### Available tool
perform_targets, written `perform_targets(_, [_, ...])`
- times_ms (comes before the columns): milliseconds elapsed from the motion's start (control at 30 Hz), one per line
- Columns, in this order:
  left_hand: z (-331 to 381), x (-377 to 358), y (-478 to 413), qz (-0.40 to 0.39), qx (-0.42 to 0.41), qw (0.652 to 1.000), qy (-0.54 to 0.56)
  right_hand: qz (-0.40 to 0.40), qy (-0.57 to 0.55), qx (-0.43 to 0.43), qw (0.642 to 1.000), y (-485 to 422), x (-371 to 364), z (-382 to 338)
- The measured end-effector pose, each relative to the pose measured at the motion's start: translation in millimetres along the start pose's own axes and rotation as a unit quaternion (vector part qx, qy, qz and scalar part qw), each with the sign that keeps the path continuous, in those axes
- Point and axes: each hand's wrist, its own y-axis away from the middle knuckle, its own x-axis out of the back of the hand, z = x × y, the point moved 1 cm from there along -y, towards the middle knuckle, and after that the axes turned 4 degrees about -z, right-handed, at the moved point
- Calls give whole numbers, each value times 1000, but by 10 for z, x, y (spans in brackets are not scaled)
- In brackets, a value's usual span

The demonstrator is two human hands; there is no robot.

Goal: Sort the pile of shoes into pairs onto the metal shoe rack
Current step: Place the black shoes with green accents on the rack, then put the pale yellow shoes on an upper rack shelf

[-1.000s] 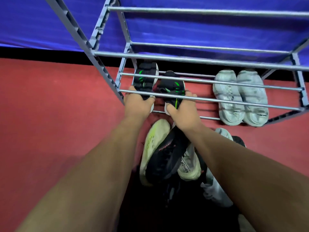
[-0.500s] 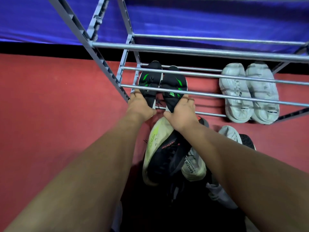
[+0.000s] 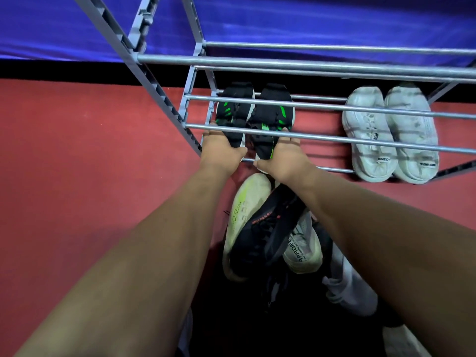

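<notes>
Two black shoes with green marks lie side by side on the bottom tier of the metal shoe rack (image 3: 322,137), at its left end. My left hand (image 3: 219,153) grips the heel of the left black shoe (image 3: 233,109). My right hand (image 3: 280,159) grips the heel of the right black shoe (image 3: 273,112). A pair of white shoes (image 3: 389,132) rests on the same tier to the right. The pile of shoes (image 3: 270,233) lies on the floor below my wrists: a black shoe on top, pale yellow-white ones beneath, partly hidden by my right arm.
The rack's upper bars (image 3: 309,64) cross above the shoes. Its slanted left side frame (image 3: 134,63) runs down to the red floor (image 3: 90,176). A blue wall covering (image 3: 309,19) is behind. A gap on the bottom tier separates the two pairs.
The two black shoes have come together, parallel and touching, where a second ago they stood apart and askew. My hands stay on their heels. The view has shifted closer to the rack.
</notes>
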Motion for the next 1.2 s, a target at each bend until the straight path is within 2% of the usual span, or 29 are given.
perform_targets(167, [-74,-36,-39,-11,8,1000,18,-5,-29,-4,1000,149,-21,56])
perform_targets(267, [-26,-23,23,-10,15,999,-29,4,-1,-2,1000,279,21,54])
perform_targets(467, [-87,-74,515,107,10,991,-83,52,72,59,994,673,73,295])
perform_targets(533, [-129,-175,751,114,39,991,-53,46,59,60,995,797,97,454])
perform_targets(567, [-163,-253,840,88,64,993,-34,39,45,55,997,866,121,538])
perform_targets(633, [-219,-396,1020,-14,83,996,-31,30,26,49,998,1008,166,702])
perform_targets(700, [-229,-473,1243,-97,46,992,-68,21,11,32,999,1143,212,881])
perform_targets(800, [-173,-425,1532,-145,9,983,-115,17,-6,-25,1000,1374,292,1106])
perform_targets(900, [-112,-391,1737,-209,7,963,-168,37,34,-72,996,1633,322,1260])
perform_targets(967, [-85,-405,1852,-220,5,957,-189,38,39,-127,990,1838,292,1307])
perform_targets(1033, [-69,-413,1951,-198,13,965,-171,18,7,-171,985,2048,194,1338])
perform_targets(1100, [-33,-395,2032,-193,33,972,-129,-2,-11,-177,984,2255,63,1359])
perform_targets(1200, [-14,-319,2112,-222,59,973,-23,-36,25,-188,981,2515,-141,1331])
